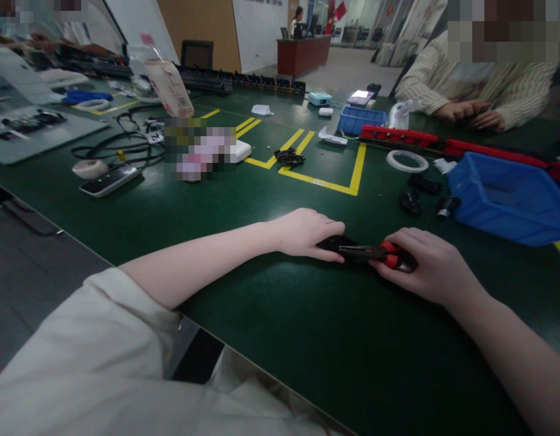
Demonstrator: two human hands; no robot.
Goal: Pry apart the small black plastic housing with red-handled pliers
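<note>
My right hand [418, 263] is wrapped round the red and black handles of a pair of pliers [368, 251]. The long, narrow jaws point left, towards my left hand [307, 233]. Between thumb and fingers, my left hand pinches a small black part [332, 243]; its exact kind is too dark to make out. The plier jaws lie at or over this part, and I cannot tell whether they grip it. Both hands are low over the green table [280, 315], near its front edge.
A blue bin [511, 200] stands at the right, with black parts [411, 201] and a tape roll [407, 161] beside it. More black pieces [289, 157] lie by yellow tape lines. A phone-like device [111, 180], cables and a bottle [168, 85] are left. Another person's hands [470, 113] rest across the table.
</note>
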